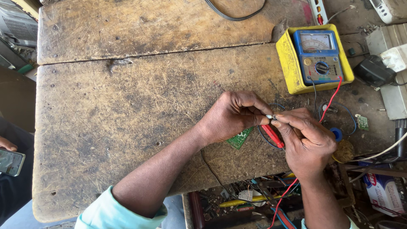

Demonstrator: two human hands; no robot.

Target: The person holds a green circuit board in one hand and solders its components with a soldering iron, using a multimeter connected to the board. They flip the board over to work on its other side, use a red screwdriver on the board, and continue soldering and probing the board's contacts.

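My left hand (231,115) and my right hand (307,142) meet over a worn wooden workbench (140,106). Between their fingertips they pinch a small pale component (269,116). A red test probe (272,136) lies under the hands, slanting down to the right, and its red lead runs toward me. A green circuit board (240,138) peeks out from beneath my left hand. A yellow-cased analogue multimeter (316,57) with a blue face rests behind the hands, with red and black leads trailing from it.
A small green board (362,122) and a blue cap (337,134) lie right of my hands. Black adapter (373,72) and white boxes crowd the right edge. An open drawer of tools (250,201) sits below the bench. Another person's hand holds a phone (10,161) at far left.
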